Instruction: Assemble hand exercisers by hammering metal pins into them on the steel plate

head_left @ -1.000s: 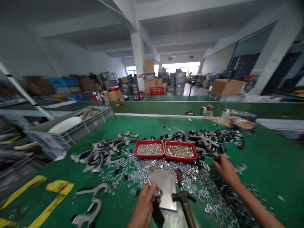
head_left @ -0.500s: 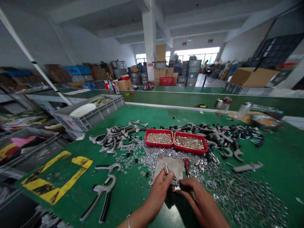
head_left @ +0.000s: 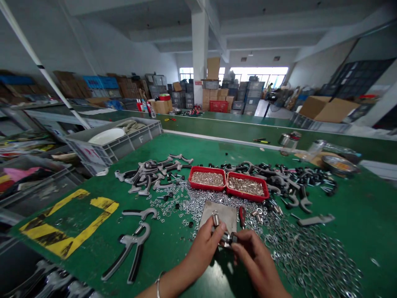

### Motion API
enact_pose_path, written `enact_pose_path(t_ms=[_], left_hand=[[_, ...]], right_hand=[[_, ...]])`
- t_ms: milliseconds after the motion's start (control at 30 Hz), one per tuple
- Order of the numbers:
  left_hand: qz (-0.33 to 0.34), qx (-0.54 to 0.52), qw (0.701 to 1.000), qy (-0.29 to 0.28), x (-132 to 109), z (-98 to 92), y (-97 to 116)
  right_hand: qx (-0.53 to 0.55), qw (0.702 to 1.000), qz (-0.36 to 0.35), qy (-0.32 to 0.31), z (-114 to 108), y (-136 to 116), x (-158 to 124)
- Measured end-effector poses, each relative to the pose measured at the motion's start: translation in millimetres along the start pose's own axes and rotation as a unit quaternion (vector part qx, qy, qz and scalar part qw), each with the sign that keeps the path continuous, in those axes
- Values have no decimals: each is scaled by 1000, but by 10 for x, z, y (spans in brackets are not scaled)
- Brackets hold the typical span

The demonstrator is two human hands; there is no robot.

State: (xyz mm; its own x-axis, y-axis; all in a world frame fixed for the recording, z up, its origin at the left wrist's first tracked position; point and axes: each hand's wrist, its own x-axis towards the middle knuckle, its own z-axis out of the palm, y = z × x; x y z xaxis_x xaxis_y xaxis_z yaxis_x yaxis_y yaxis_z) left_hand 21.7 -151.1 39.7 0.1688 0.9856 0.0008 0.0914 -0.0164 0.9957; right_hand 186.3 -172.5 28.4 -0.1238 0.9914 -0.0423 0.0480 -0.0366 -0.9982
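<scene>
My left hand is closed round a metal coil spring, whose coils stick up above the thumb. From the same grip a shiny metal piece points right, partly covered by my fingers. At its end sits a small black knob, pinched between the fingertips of my right hand. Both hands are just in front of a flat metal plate. A red-handled tool lies right of the plate. At left rests a hand grip exerciser with a spring between its grey-and-black handles.
Two red trays of small metal parts stand behind the plate. Nuts and washers spread over the green table. Grey handles are heaped behind left, with more handles and black-headed bolts behind right. A grey crate borders the table's left.
My right hand has shifted slightly and its fingers have turned at the black knob, which now shows more clearly. My left hand keeps hold of the spring. The view has moved a little.
</scene>
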Motion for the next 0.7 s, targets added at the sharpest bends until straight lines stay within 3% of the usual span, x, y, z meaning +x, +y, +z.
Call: enact_pose_path(t_ms=[67,167,300,433,500,567,600,633,700], left_hand=[[32,50,998,5,-2,-17,-21],[82,130,988,0,8,-61,-73],[119,129,983,-49,0,-151,-101],[126,109,981,-98,-23,-231,-109],[102,107,985,-91,-24,-251,-162],[75,101,990,-66,-23,-259,-238],[64,97,992,-52,-25,-262,-272],[57,95,993,-43,-30,-266,-296],[63,92,993,-45,-49,-285,-302]], right_hand=[[79,995,47,-24,78,-11,7],[200,961,161,-103,150,2,7],[148,967,178,-104,163,39,-25],[152,924,278,-216,119,48,-28],[26,946,225,-231,83,54,-5],[-172,971,65,-151,51,79,20],[-255,962,-18,-100,44,99,27],[-306,947,-81,-60,47,124,27],[-295,948,-102,-55,82,179,9]])
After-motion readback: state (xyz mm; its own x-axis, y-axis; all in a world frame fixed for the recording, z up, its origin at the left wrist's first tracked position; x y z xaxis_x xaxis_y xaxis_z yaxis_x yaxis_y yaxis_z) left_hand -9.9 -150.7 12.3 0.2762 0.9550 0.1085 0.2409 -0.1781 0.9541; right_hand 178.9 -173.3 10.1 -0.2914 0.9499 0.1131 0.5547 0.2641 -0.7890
